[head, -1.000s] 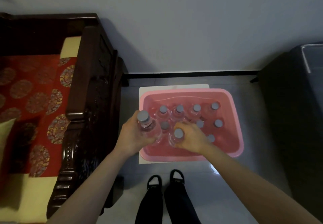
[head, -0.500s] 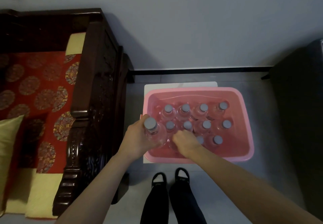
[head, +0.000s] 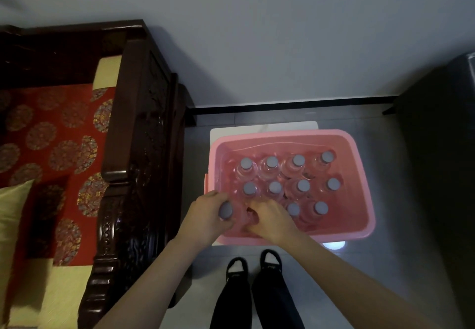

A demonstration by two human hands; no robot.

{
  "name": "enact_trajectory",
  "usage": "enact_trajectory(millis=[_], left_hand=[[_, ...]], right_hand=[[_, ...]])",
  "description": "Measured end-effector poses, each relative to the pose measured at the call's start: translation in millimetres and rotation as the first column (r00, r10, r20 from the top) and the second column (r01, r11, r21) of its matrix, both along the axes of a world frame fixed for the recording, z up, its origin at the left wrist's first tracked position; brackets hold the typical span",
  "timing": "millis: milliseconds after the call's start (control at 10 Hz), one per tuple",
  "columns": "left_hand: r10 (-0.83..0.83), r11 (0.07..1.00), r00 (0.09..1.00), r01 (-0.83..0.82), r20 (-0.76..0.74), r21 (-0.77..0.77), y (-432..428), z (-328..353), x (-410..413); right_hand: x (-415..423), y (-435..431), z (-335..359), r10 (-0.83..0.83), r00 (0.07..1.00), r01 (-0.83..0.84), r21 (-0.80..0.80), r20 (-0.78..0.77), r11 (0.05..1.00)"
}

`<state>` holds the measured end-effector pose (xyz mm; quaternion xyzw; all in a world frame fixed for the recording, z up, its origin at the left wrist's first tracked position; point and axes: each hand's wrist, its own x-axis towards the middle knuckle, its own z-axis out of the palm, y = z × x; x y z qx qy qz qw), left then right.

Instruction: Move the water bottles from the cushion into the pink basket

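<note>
The water bottle (head: 226,210) in the left hand (head: 205,219) stands upright at the pink basket's (head: 359,154) seven o'clock corner, low inside the rim; the grip is wrapped around its shoulder just under the grey cap, probably to seat it in the gap there. The right hand (head: 270,219), at six o'clock, curls down among the bottles; whether its grip holds one cannot be told. Ten capped bottles (head: 299,160) stand in rows from twelve to four o'clock. At nine o'clock, past the dark wooden armrest (head: 138,123), the red cushion (head: 51,133) shows no bottles.
</note>
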<state>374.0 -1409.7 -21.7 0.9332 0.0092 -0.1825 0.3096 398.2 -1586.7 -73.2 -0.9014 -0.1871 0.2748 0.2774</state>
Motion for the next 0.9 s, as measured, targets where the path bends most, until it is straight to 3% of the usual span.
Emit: enact_trajectory(millis=[200, 400, 500, 900], left_hand=[[-0.195, 0.938, 0.974, 0.220, -0.115, 0.268, -11, -9, 11], [-0.301, 0.877, 0.929, 0.359, -0.216, 0.319, -27, -28, 17], [-0.300, 0.873, 0.924, 0.366, -0.237, 0.324, -31, -35, 17], [-0.288, 0.842, 0.896, 0.405, -0.338, 0.357, -47, -52, 27]], right_hand=[[2, -8, -5, 0.024, 0.984, -0.018, -0.041, 0.176, 0.999], [5, -46, -8, 0.006, 0.962, 0.031, -0.132, 0.274, 0.991], [2, -59, -11, 0.020, 0.965, 0.034, -0.200, 0.262, 0.979], [0, -68, -34, -0.014, 0.989, 0.024, -0.069, 0.149, 0.997]])
